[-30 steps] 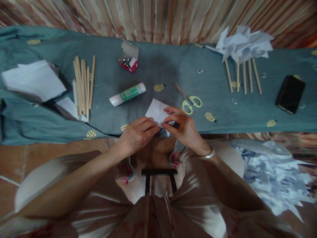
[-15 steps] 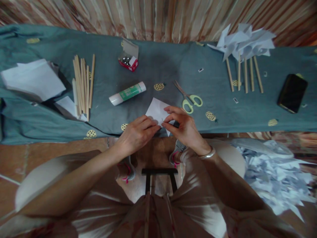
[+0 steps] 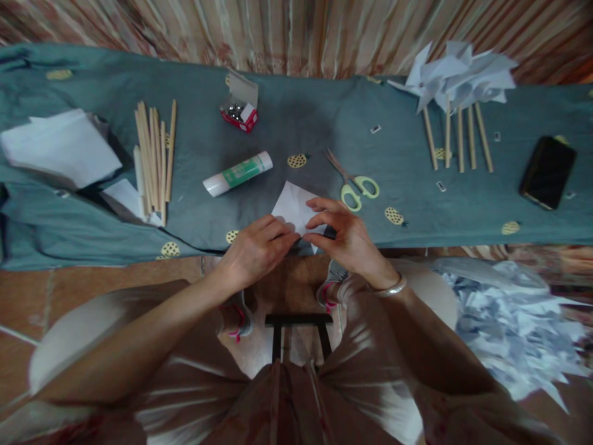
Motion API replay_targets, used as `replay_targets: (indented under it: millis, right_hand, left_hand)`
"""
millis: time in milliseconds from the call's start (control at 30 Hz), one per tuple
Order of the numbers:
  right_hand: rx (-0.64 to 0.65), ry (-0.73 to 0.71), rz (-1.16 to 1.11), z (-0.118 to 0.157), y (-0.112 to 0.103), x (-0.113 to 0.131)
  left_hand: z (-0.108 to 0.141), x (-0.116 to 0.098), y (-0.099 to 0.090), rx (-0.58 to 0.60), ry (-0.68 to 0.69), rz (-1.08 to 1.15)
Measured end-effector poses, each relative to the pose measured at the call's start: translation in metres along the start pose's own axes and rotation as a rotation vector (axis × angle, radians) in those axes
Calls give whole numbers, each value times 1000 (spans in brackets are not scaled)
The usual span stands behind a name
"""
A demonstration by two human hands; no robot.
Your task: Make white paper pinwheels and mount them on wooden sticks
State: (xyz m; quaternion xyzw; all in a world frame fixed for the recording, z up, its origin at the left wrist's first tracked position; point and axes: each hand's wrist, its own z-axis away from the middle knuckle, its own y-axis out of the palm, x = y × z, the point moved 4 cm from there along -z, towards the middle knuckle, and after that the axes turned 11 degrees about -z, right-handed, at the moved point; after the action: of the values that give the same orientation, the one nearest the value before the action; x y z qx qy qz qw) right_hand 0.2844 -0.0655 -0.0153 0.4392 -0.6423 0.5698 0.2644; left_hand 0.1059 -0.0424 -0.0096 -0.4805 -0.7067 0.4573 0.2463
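Observation:
A small square of white paper point(image 3: 293, 201) lies turned like a diamond at the near edge of the cloth-covered table. My left hand point(image 3: 259, 247) pinches its near left side, fingers pressed together. On the right side, my right hand point(image 3: 345, 238) grips the same sheet with curled fingers, its thumb near the left fingertips. The paper's near part is mostly hidden under both hands. Just beyond my right hand lie scissors point(image 3: 352, 184) with pale green handles. A white and green glue stick point(image 3: 238, 173) rests to the left, beyond my left hand.
Wooden sticks point(image 3: 154, 164) and a stack of white paper point(image 3: 60, 145) lie at left. A red box of metal pins point(image 3: 238, 114) stands open at the back. Paper pinwheels point(image 3: 463, 77) and a black phone point(image 3: 548, 173) are at right. Below right is a bag of paper pieces point(image 3: 519, 327).
My right thumb and index finger have shifted slightly on the paper, and the thin dark line between them no longer shows. My left hand keeps its place.

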Motion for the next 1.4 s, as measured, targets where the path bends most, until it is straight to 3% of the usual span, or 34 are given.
replay_targets:
  millis: [900,1167,1400]
  right_hand:
    - [-2,-40,-2,3,5,-1]
    - [60,-64,133,5,7,2]
    - [49,-70,205,8,21,9]
  left_hand:
    - [1,2,4,58,-29,17]
    - [-1,1,1,28,-19,36]
    - [0,3,4,42,-24,43]
